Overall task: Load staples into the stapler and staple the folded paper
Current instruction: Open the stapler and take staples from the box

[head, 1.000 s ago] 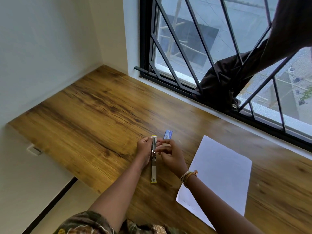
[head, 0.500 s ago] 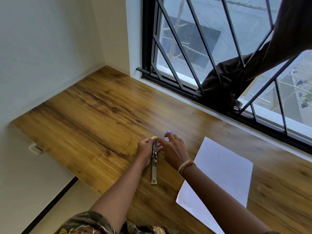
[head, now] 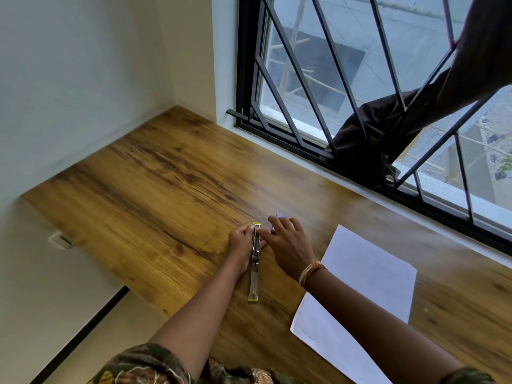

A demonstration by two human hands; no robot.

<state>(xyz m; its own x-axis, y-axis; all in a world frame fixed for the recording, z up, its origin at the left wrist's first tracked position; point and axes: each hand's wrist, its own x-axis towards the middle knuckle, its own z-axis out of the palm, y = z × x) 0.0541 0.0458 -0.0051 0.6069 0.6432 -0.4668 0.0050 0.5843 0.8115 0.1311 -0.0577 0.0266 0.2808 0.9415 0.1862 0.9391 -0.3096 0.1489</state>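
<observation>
While the left hand (head: 241,241) curls closed around the far end of the stapler (head: 255,261), gripping it from the left side, the right hand (head: 288,245) lies spread with loose fingers just right of the stapler, its thumb touching the metal near the left hand's grip. Opened out flat, the stapler lies on the table (head: 166,195) as one long silver strip with yellow tips at both ends. Under the right hand's fingertips, just beyond and right of the stapler, a small blue staple box (head: 279,216) peeks out; any lettering on it is too small to read, and its contents are hidden. Right of the stapler, apart from it, a white paper (head: 368,284) lies flat on the table, the right forearm crossing its left edge.
</observation>
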